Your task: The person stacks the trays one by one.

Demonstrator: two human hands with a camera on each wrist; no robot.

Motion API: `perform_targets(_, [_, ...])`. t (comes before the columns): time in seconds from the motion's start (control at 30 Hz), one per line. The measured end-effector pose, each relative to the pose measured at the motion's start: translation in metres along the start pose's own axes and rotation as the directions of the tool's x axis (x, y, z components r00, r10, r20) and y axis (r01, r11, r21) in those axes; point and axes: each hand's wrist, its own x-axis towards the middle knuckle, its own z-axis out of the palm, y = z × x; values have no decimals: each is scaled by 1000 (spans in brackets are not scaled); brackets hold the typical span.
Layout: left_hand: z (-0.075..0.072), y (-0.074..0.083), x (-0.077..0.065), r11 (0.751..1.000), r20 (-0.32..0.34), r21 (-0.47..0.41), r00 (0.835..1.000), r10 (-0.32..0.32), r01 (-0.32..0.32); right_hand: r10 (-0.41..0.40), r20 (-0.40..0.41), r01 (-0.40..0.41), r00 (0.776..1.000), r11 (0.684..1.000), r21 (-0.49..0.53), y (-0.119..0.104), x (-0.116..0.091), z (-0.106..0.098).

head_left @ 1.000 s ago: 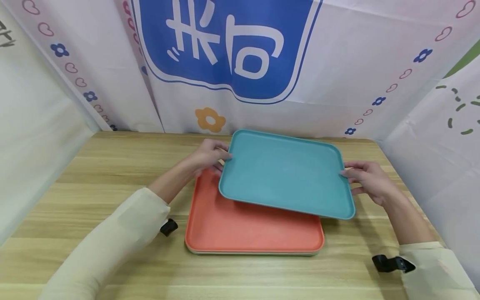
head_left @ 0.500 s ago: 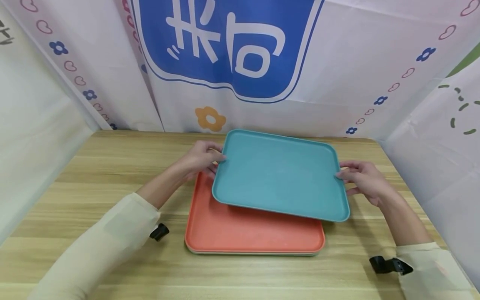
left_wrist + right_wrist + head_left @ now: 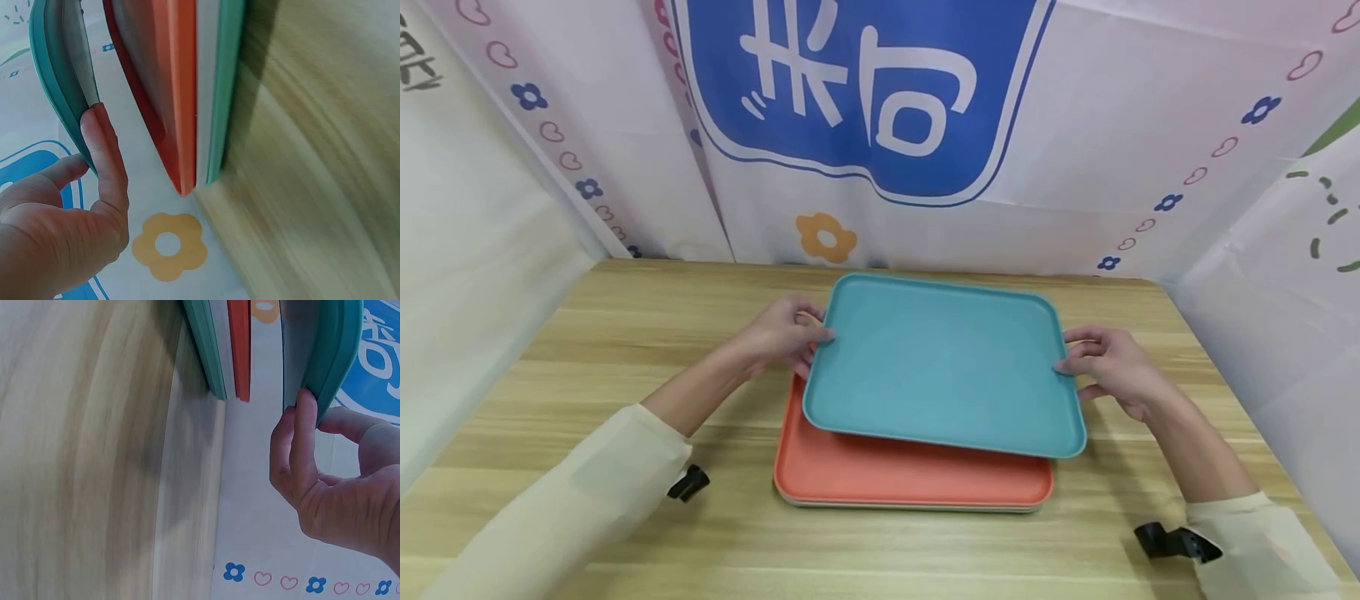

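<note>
A teal tray (image 3: 943, 367) is held in the air by both hands, slightly turned, above a red-orange tray (image 3: 913, 483). At its left edge, my left hand (image 3: 782, 337) pinches the rim, thumb above and fingers below; the left wrist view shows these fingers (image 3: 107, 147) against the underside. My right hand (image 3: 1112, 367) grips the opposite rim the same way, fingers (image 3: 304, 440) beneath it. Under the red-orange tray lie a pale tray (image 3: 207, 94) and a green tray (image 3: 226, 94), stacked on the table. Both wrist views show a gap between the teal tray and this stack.
The wood-grain table (image 3: 647, 333) extends around the stack on all sides. White printed cloth (image 3: 1075, 150) with a blue sign pattern stands behind, and more cloth (image 3: 467, 250) walls off the sides. A black strap piece (image 3: 1176, 542) sits at the right cuff, another (image 3: 688, 482) at the left.
Both hands have carried the teal tray left and a little toward me, so it now covers more of the red-orange tray. The stack has stayed in place.
</note>
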Motion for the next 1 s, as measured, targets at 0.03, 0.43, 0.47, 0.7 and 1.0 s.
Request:
perform_targets(0.03, [0, -2, -1, 1000, 3, 3, 1000, 1, -1, 0, 0, 0, 1000, 1000, -1, 0, 0, 1])
perform_targets(0.43, [-4, -14, -12, 1000, 10, 3, 1000, 1, -1, 12, 6, -12, 1000, 1000, -4, -2, -1, 11])
perform_targets(0.47, [-5, -15, -13, 1000, 10, 1, 1000, -3, 3, 15, 6, -15, 1000, 1000, -6, -2, -1, 12])
perform_targets(0.7, [-8, -23, -19, 1000, 38, -28, 999, 7, -6, 22, 0, -22, 1000, 1000, -19, -5, -2, 18])
perform_targets(1.0, [-8, -32, -27, 999, 39, -36, 999, 13, -12, 23, 13, -23, 1000, 999, -27, -8, -5, 24])
